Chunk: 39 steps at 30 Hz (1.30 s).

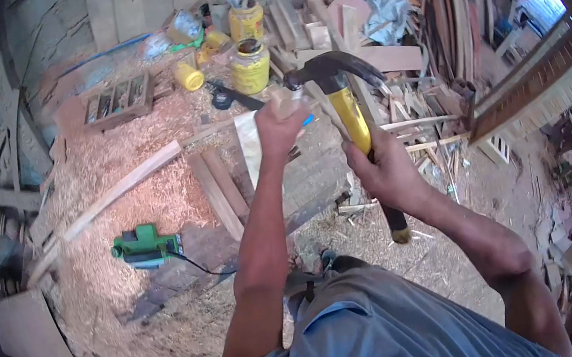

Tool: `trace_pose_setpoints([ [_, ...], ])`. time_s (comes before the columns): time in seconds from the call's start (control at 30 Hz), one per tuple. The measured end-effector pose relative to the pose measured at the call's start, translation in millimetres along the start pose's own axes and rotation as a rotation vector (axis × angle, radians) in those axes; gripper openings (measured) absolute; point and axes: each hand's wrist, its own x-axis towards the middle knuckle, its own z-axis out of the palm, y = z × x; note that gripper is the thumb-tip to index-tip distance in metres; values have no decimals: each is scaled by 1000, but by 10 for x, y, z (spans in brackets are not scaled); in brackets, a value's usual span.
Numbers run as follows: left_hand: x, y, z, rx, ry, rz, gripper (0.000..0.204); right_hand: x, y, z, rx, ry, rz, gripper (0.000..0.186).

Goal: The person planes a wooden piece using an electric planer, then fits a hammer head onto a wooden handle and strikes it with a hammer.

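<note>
My right hand (387, 169) is wrapped round the handle of a claw hammer (348, 109), yellow and black with a dark steel head. The hammer stands nearly upright over the workbench (307, 167), its claw toward the right. Just below and left of the striking face, my left hand (281, 128) is closed on a pale piece of wood (284, 101), mostly hidden by the fingers. A light wooden strip (326, 110) shows slantwise between that hand and the hammer. Left of my left forearm, two short boards (216, 190) lie side by side.
A green electric planer (147, 243) with a black cord rests at the left. A long pale timber (125, 186) crosses the shavings. Beyond are a wooden tray (118, 101), yellow jars (251, 67) and scrap wood. A slatted wooden frame (539, 87) leans at the right.
</note>
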Motion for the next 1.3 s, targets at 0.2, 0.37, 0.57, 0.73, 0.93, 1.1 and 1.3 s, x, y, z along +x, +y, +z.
trace_pose_setpoints([
  [0.2,338,-11,-383,-69,64,-32,25,-367,-186,-778,232,152,158,24],
  [0.37,213,-632,-537,274,90,-357,33,-1109,648,-943,390,337,359,20],
  [0.57,166,-644,-1142,107,250,-463,52,-1507,1921,-96,19,349,508,27],
  [0.73,30,11,-1356,-276,414,-513,67,-1274,2401,645,-113,179,593,30],
  [0.93,-197,141,-2067,-514,507,-485,71,-322,2441,1464,-260,-89,418,28],
  [1.1,-143,96,-2415,-697,604,-491,63,508,2672,2348,-355,-36,298,31],
  [1.3,-114,-67,-2910,-727,651,-511,59,1050,955,2547,645,-319,20,51],
])
